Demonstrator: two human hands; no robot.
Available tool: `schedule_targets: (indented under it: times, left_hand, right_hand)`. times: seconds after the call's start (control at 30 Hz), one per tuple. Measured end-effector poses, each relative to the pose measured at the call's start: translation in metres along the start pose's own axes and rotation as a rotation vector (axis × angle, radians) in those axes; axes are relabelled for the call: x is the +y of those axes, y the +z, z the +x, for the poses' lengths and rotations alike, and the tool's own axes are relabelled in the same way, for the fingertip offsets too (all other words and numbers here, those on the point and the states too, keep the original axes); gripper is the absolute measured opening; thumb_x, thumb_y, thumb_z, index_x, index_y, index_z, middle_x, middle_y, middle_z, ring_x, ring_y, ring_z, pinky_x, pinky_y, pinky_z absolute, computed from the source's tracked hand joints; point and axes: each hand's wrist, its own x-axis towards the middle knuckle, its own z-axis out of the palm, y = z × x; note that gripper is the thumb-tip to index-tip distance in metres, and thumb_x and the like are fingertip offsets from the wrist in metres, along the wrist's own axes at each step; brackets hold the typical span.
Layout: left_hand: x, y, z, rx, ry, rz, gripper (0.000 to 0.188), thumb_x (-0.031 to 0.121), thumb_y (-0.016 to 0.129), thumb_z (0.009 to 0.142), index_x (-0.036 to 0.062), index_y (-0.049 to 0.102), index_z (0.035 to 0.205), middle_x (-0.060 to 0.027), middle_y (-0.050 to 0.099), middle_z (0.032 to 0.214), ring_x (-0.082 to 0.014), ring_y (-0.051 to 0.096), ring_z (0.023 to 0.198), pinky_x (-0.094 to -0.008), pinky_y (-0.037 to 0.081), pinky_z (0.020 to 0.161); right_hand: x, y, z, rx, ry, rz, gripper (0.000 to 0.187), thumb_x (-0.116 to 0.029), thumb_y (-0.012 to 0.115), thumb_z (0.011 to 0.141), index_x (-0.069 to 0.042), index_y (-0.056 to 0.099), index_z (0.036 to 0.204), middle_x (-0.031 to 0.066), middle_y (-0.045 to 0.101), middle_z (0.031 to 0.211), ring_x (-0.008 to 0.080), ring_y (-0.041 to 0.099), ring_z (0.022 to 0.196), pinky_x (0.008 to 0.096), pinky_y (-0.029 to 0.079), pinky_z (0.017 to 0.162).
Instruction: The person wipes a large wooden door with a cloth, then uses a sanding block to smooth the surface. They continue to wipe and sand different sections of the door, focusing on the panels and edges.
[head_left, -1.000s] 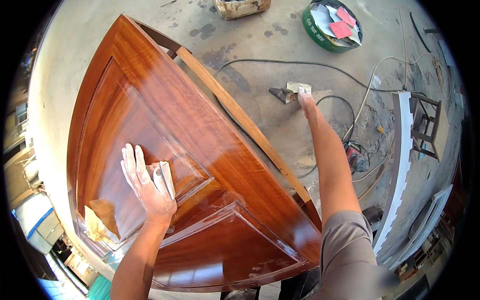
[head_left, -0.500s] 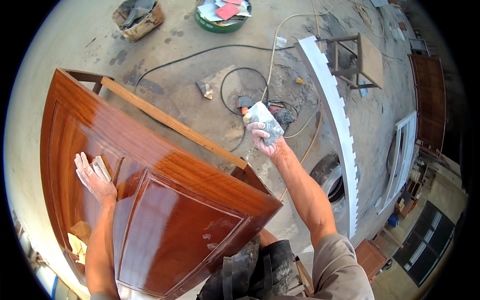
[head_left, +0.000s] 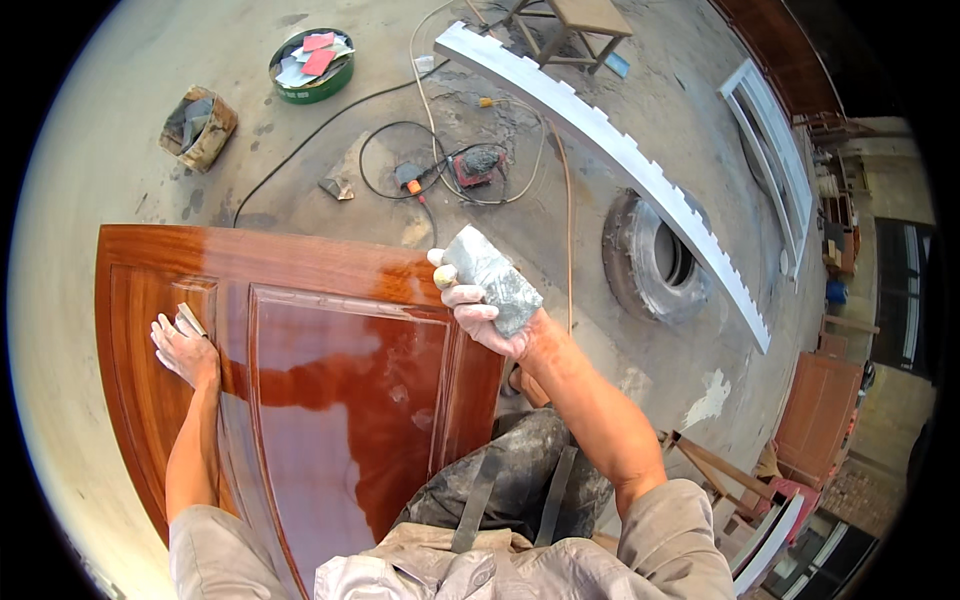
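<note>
A glossy reddish-brown wooden door (head_left: 340,400) with raised panels lies flat below me. My left hand (head_left: 185,345) rests flat on its left panel, pressing a small folded piece of sandpaper (head_left: 190,318) under the fingers. My right hand (head_left: 480,305) is raised over the door's upper right corner and grips a grey rectangular sanding block (head_left: 492,278), which tilts up toward the floor beyond.
On the concrete floor beyond the door lie a tangle of cables with a small power tool (head_left: 478,163), a green tub of paper sheets (head_left: 312,65) and a small box (head_left: 198,128). A tyre (head_left: 655,262) and a long white notched moulding (head_left: 620,150) are at right.
My right hand has drawn the grey block back from the floor to the door's corner. My view has swung round; the left hand stays on the panel with the sandpaper.
</note>
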Motion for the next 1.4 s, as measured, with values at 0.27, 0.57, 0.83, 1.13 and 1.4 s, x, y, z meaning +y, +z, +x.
schedule_targets:
  times: [0.27,0.57,0.83,1.13,1.4]
  left_hand:
    - [0.011,-0.020,0.020,0.022,-0.188,-0.498,0.072,0.053,0.046,0.111,-0.0027,0.047,0.157,-0.0242,0.046,0.162,-0.0371,0.037,0.155,-0.0539,0.024,0.127]
    - [0.117,-0.269,-0.280,-1.548,-0.253,-1.326,0.066,0.040,0.076,0.101,-0.0090,0.058,0.142,-0.0157,0.070,0.128,-0.0217,0.070,0.110,-0.0350,0.057,0.096]
    - [0.108,-0.249,-0.320,-1.262,-0.327,-1.464,0.025,0.014,0.067,0.106,-0.0069,0.071,0.119,-0.0075,0.076,0.099,-0.0107,0.069,0.084,-0.0277,0.057,0.075]
    - [0.097,-0.257,-0.332,-1.225,-0.170,-1.488,0.028,0.018,0.065,0.108,-0.0052,0.072,0.123,-0.0048,0.075,0.107,-0.0090,0.067,0.093,-0.0264,0.055,0.083]
    - [0.096,-0.266,-0.301,-1.513,-0.136,-1.281,0.029,0.017,0.066,0.107,-0.0082,0.072,0.121,-0.0090,0.076,0.105,-0.0140,0.073,0.090,-0.0297,0.059,0.081]
  right_hand:
    - [0.206,-0.073,-0.130,0.811,-0.885,-1.485,0.012,-0.011,0.069,0.101,-0.001,0.067,0.108,0.0065,0.073,0.089,0.0137,0.069,0.078,0.0321,0.058,0.075]
    - [0.286,-0.080,-0.137,0.724,-1.217,-1.786,0.012,-0.001,0.071,0.095,0.000,0.065,0.106,0.0172,0.073,0.091,0.0346,0.075,0.083,0.0422,0.060,0.077]
    - [0.299,-0.084,-0.160,0.510,-1.308,-2.105,0.063,-0.002,0.076,0.085,0.001,0.058,0.146,0.0208,0.066,0.139,0.0390,0.058,0.132,0.0468,0.046,0.113]
    - [0.266,-0.099,-0.161,0.381,-0.491,-0.964,0.054,-0.023,0.062,0.108,0.004,0.050,0.153,0.0138,0.065,0.142,0.0208,0.062,0.129,0.0383,0.046,0.114]
    - [0.273,-0.109,-0.166,0.246,-0.476,-1.072,0.047,-0.021,0.060,0.110,0.003,0.053,0.150,0.0104,0.065,0.139,0.0173,0.063,0.125,0.0338,0.050,0.110]
